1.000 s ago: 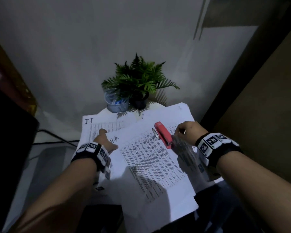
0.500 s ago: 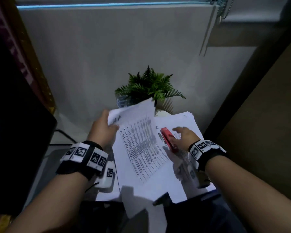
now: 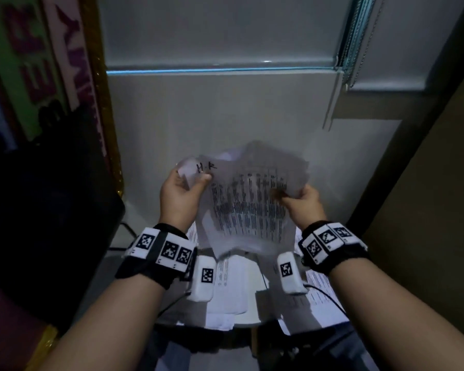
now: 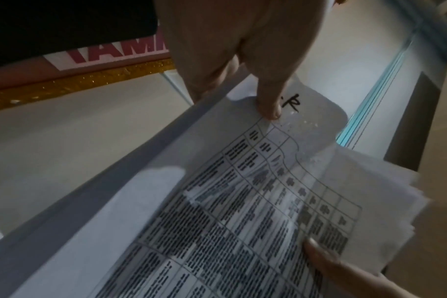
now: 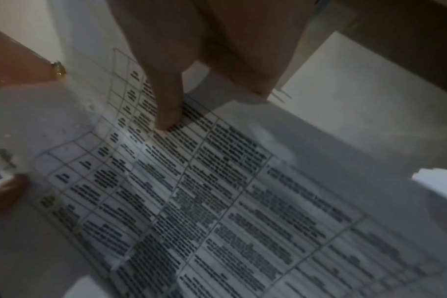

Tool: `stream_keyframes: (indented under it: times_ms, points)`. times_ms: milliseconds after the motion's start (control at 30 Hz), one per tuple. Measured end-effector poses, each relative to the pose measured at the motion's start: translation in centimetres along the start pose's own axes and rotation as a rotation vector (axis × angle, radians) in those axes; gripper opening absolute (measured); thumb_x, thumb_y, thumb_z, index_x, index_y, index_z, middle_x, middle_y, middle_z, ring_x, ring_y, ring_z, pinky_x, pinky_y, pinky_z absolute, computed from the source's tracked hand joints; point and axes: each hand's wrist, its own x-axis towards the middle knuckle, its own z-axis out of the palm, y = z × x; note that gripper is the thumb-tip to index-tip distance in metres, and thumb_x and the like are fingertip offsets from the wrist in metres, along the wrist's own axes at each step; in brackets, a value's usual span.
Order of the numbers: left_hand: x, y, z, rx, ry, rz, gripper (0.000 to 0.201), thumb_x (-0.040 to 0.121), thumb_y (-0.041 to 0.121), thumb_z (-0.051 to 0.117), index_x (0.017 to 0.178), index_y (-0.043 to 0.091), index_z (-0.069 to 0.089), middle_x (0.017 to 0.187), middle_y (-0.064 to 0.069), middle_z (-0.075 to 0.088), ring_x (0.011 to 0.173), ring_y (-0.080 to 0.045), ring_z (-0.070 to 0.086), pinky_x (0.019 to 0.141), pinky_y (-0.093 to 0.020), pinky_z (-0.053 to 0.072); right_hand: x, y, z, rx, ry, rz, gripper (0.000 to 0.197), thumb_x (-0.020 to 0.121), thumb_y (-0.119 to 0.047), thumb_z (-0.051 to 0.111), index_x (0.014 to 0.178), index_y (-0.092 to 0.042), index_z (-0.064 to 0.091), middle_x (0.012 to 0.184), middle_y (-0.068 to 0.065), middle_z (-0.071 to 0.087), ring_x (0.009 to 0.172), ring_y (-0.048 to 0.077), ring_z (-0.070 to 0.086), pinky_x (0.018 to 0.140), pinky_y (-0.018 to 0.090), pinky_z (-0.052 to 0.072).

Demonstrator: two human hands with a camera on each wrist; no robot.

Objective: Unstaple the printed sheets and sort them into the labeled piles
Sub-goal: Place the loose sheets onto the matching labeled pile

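Both hands hold up a bundle of printed sheets [image 3: 248,210] marked "H.R" at its top left, lifted in front of the wall. My left hand [image 3: 184,191] pinches the top left corner, thumb [image 4: 269,104] on the front beside the handwritten letters. My right hand [image 3: 300,202] pinches the right edge, thumb [image 5: 167,115] pressed on the printed table. The sheets [image 4: 242,221] fan apart at the far corner. The stapler is hidden from every view.
More printed sheets [image 3: 228,293] lie on the small round table [image 3: 248,321] below the hands. A dark monitor [image 3: 46,196] stands at the left, with a coloured poster [image 3: 38,62] behind it. A blind cord [image 3: 351,49] hangs at the upper right.
The left hand raised the H.R sheets off the table. The right hand left the red stapler and took the bundle's right edge. The head tilted up, so plant and stapler dropped out of view.
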Motion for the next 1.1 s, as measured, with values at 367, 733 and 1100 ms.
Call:
stream_keyframes:
  times_ms: [367, 733, 1100]
  points:
    - [-2.4, -2.2, 0.3, 0.218, -0.136, -0.225, 0.037, 0.091, 0.004, 0.054, 0.117, 0.026, 0.038, 0.112, -0.002, 0.058, 0.105, -0.024, 0.057, 0.089, -0.036, 0.047, -1.4, 0.6, -0.5, 0.104, 0.016, 0.002, 0.011, 0.090, -0.010, 0.060, 0.092, -0.021, 0.062, 0.085, -0.012, 0.063, 0.090, 0.013, 0.061, 0.076, 0.022, 0.046]
    - [-4.6, -5.9, 0.6, 0.279, -0.142, -0.390, 0.044, 0.096, 0.010, 0.044, 0.136, 0.013, 0.025, 0.127, -0.015, 0.053, 0.110, -0.034, 0.055, 0.097, -0.048, 0.046, -2.4, 3.2, 1.0, -0.124, 0.029, 0.061, 0.047, 0.091, -0.020, 0.060, 0.135, -0.017, 0.045, 0.117, 0.006, 0.060, 0.112, 0.024, 0.056, 0.082, 0.025, 0.040]
    - [-1.4, -0.2, 0.4, 0.559, -0.402, 0.117, 0.019, 0.094, 0.004, 0.041, 0.105, 0.019, 0.038, 0.100, -0.004, 0.054, 0.091, -0.020, 0.053, 0.074, -0.024, 0.036, -0.1, -3.1, -0.2, -0.907, -0.114, -0.466, 0.075, 0.083, -0.026, 0.067, 0.146, -0.027, 0.027, 0.146, 0.005, 0.040, 0.139, 0.023, 0.031, 0.117, 0.043, -0.003]
